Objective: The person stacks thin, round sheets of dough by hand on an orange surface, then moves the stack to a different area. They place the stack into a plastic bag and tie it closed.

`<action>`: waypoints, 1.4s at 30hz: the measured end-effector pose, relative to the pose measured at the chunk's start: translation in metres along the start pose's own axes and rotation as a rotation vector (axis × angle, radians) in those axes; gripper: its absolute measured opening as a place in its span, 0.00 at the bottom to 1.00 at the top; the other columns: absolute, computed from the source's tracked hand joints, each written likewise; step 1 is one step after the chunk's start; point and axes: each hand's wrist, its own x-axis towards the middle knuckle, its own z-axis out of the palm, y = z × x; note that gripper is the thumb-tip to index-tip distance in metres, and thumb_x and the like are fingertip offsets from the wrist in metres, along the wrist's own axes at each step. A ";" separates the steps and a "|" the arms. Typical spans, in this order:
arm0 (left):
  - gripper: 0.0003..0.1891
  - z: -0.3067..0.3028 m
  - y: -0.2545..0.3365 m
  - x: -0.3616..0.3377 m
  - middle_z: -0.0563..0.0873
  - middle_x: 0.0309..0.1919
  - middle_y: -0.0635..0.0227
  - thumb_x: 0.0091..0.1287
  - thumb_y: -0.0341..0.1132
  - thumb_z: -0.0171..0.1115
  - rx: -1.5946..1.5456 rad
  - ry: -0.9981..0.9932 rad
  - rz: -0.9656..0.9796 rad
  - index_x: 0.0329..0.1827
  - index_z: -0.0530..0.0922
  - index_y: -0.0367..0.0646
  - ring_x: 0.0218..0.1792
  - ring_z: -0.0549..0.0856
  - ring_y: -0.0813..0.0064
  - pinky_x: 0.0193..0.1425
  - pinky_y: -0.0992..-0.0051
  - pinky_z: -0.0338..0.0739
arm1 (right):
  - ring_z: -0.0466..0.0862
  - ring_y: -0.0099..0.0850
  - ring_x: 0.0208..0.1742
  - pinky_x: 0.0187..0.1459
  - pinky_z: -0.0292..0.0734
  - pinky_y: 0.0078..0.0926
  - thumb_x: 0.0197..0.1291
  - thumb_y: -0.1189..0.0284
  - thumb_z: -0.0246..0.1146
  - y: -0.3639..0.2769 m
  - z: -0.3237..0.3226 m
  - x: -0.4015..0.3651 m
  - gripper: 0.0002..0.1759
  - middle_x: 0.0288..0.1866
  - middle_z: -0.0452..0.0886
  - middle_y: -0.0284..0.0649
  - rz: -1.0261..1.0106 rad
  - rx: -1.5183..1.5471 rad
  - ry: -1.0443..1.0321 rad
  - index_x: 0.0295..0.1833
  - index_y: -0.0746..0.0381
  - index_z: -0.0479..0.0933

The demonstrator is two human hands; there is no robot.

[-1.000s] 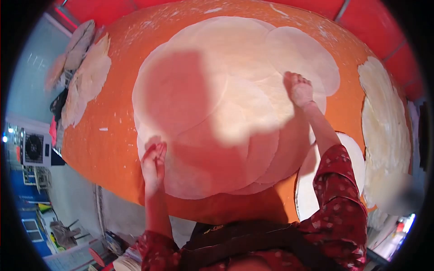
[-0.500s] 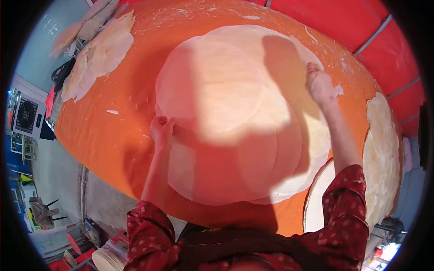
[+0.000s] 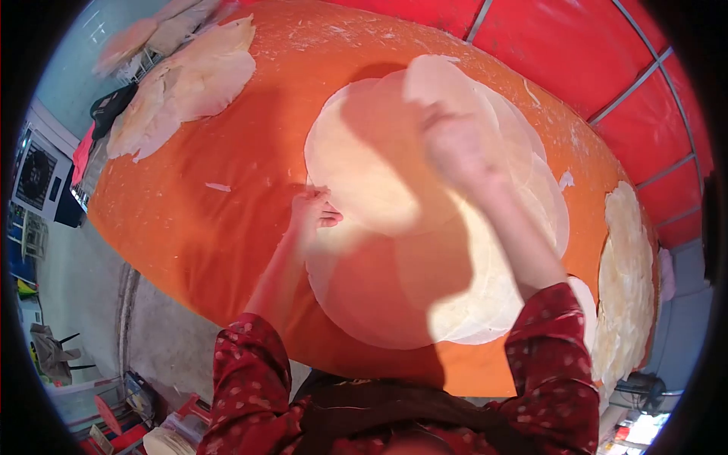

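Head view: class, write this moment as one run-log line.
left hand: at edge of round sheets | right hand: raised over them, blurred | orange table | sheet piles at sides

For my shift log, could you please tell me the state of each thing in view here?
round sheets: thin, fanned out overlapping, flat on the orange cloth.
left hand: at the top sheet's left edge; grip unclear.
right hand: raised over the sheets, blurred.
far-left pile: ragged sheets, heaped near the cloth's edge.
right-side pile: stacked, no hand on it.
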 end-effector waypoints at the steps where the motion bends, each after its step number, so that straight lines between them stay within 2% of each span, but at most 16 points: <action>1: 0.12 -0.001 -0.001 0.000 0.79 0.25 0.55 0.61 0.35 0.54 -0.034 -0.022 0.021 0.40 0.68 0.35 0.25 0.83 0.64 0.26 0.73 0.79 | 0.76 0.31 0.19 0.15 0.66 0.33 0.46 0.78 0.50 -0.035 0.013 0.002 0.12 0.22 0.75 0.39 -0.075 0.117 0.094 0.40 0.66 0.67; 4: 0.10 -0.004 -0.007 0.006 0.79 0.28 0.53 0.61 0.32 0.53 -0.119 -0.059 0.027 0.40 0.67 0.34 0.27 0.83 0.62 0.31 0.70 0.81 | 0.75 0.33 0.42 0.34 0.74 0.31 0.42 0.76 0.54 -0.143 0.058 -0.024 0.15 0.39 0.74 0.43 -0.021 0.460 -0.307 0.40 0.64 0.70; 5: 0.09 -0.006 -0.007 0.007 0.78 0.29 0.53 0.61 0.30 0.52 -0.140 -0.066 0.019 0.40 0.67 0.34 0.28 0.83 0.62 0.32 0.69 0.82 | 0.75 0.32 0.43 0.36 0.73 0.31 0.42 0.74 0.55 -0.166 0.088 -0.044 0.17 0.41 0.75 0.40 0.097 0.339 0.147 0.43 0.61 0.72; 11: 0.08 -0.005 -0.012 0.003 0.75 0.32 0.58 0.58 0.25 0.54 -0.220 -0.091 0.098 0.39 0.66 0.33 0.33 0.82 0.63 0.36 0.68 0.82 | 0.79 0.35 0.31 0.31 0.73 0.29 0.43 0.73 0.56 -0.098 0.048 -0.041 0.16 0.34 0.77 0.41 0.367 0.651 -0.198 0.42 0.62 0.72; 15: 0.11 -0.003 -0.019 0.011 0.76 0.34 0.59 0.55 0.22 0.54 -0.383 -0.166 0.123 0.42 0.66 0.34 0.38 0.80 0.64 0.41 0.66 0.79 | 0.76 0.34 0.38 0.35 0.69 0.29 0.41 0.70 0.56 -0.140 0.042 -0.025 0.23 0.35 0.74 0.41 0.210 0.515 -0.001 0.46 0.66 0.68; 21: 0.18 -0.006 -0.009 0.008 0.76 0.37 0.59 0.52 0.17 0.52 -0.321 -0.374 0.377 0.48 0.66 0.35 0.40 0.79 0.64 0.47 0.69 0.76 | 0.73 0.42 0.53 0.49 0.68 0.36 0.46 0.66 0.58 -0.189 0.068 -0.044 0.31 0.55 0.71 0.48 0.349 0.490 0.148 0.57 0.67 0.63; 24: 0.19 0.008 0.018 0.000 0.76 0.40 0.57 0.52 0.17 0.51 -0.388 -0.366 0.245 0.49 0.66 0.35 0.42 0.79 0.63 0.50 0.68 0.74 | 0.78 0.39 0.43 0.40 0.73 0.30 0.46 0.69 0.58 -0.128 0.077 -0.037 0.27 0.43 0.77 0.48 0.325 0.995 0.124 0.54 0.67 0.67; 26: 0.20 0.017 0.028 0.004 0.76 0.42 0.55 0.52 0.17 0.51 -0.381 -0.371 0.256 0.50 0.66 0.35 0.43 0.78 0.62 0.53 0.67 0.72 | 0.78 0.33 0.31 0.31 0.74 0.27 0.48 0.73 0.54 -0.054 0.079 -0.015 0.17 0.27 0.78 0.44 0.567 1.356 -0.244 0.47 0.64 0.73; 27: 0.19 0.023 0.029 0.008 0.76 0.43 0.53 0.53 0.17 0.50 -0.371 -0.400 0.240 0.49 0.66 0.35 0.45 0.77 0.60 0.53 0.66 0.72 | 0.78 0.34 0.31 0.31 0.73 0.27 0.49 0.73 0.54 -0.012 0.082 -0.010 0.16 0.28 0.78 0.44 0.628 1.410 -0.281 0.45 0.64 0.73; 30: 0.18 0.048 0.030 0.023 0.75 0.46 0.49 0.53 0.17 0.49 -0.366 -0.483 0.176 0.48 0.66 0.32 0.49 0.75 0.56 0.56 0.63 0.69 | 0.77 0.34 0.32 0.32 0.72 0.28 0.52 0.71 0.53 0.146 0.076 0.007 0.11 0.31 0.77 0.43 0.557 1.267 0.016 0.40 0.65 0.72; 33: 0.16 0.090 0.026 0.045 0.74 0.46 0.50 0.52 0.18 0.49 -0.399 -0.560 0.077 0.46 0.67 0.32 0.51 0.73 0.57 0.59 0.63 0.67 | 0.77 0.35 0.32 0.33 0.70 0.29 0.55 0.69 0.52 0.273 0.067 0.010 0.10 0.34 0.77 0.43 0.253 1.197 0.376 0.34 0.66 0.71; 34: 0.16 0.105 0.023 0.056 0.74 0.45 0.51 0.51 0.18 0.49 -0.412 -0.569 0.049 0.45 0.67 0.32 0.50 0.73 0.57 0.59 0.63 0.66 | 0.75 0.38 0.22 0.22 0.67 0.33 0.50 0.73 0.56 0.293 0.067 0.008 0.09 0.21 0.76 0.46 0.081 1.413 0.589 0.19 0.63 0.71; 36: 0.14 0.135 0.021 0.078 0.73 0.44 0.52 0.50 0.17 0.49 -0.454 -0.570 -0.019 0.42 0.67 0.31 0.50 0.72 0.58 0.61 0.63 0.64 | 0.77 0.37 0.28 0.27 0.70 0.32 0.47 0.76 0.54 0.260 0.049 0.003 0.04 0.30 0.77 0.43 0.306 0.875 0.333 0.31 0.61 0.72; 39: 0.13 0.169 0.021 0.109 0.71 0.42 0.53 0.47 0.16 0.48 -0.526 -0.561 -0.137 0.38 0.65 0.29 0.48 0.71 0.59 0.61 0.63 0.64 | 0.79 0.35 0.37 0.35 0.73 0.31 0.42 0.79 0.52 0.177 0.023 0.000 0.22 0.44 0.79 0.38 0.570 0.060 -0.062 0.48 0.60 0.74; 41: 0.12 0.184 0.021 0.127 0.69 0.42 0.53 0.45 0.14 0.48 -0.558 -0.585 -0.196 0.35 0.64 0.29 0.46 0.71 0.59 0.61 0.63 0.65 | 0.78 0.38 0.38 0.36 0.73 0.34 0.41 0.81 0.50 0.147 0.097 -0.028 0.24 0.41 0.78 0.43 0.312 0.227 0.237 0.49 0.57 0.74; 42: 0.13 0.190 0.023 0.129 0.68 0.43 0.52 0.44 0.14 0.47 -0.534 -0.552 -0.209 0.35 0.64 0.27 0.46 0.71 0.59 0.60 0.63 0.65 | 0.79 0.39 0.37 0.36 0.73 0.35 0.41 0.81 0.50 0.128 0.127 -0.039 0.24 0.40 0.79 0.43 0.377 0.247 0.109 0.48 0.57 0.74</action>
